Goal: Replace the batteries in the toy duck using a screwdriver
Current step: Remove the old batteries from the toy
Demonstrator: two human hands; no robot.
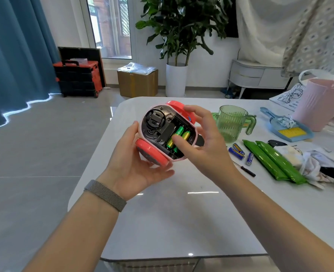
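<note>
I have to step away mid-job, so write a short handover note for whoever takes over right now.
Left hand: cradles the toy duck upside down above the table.
Right hand: thumb presses the green batteries in the open compartment; fingers steady the duck's far side.
On the table: blue batteries and screwdriver, right of the duck.
Done: cover off, green cells in.
Left: seat the cells, refit and screw the cover. Cover not clearly seen.

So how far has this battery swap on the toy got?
Done: compartment open, blue batteries out on the white table. In hand: left hand holds the upturned pink toy duck; right hand presses green batteries in. Left: refit the cover using the black screwdriver.
</note>
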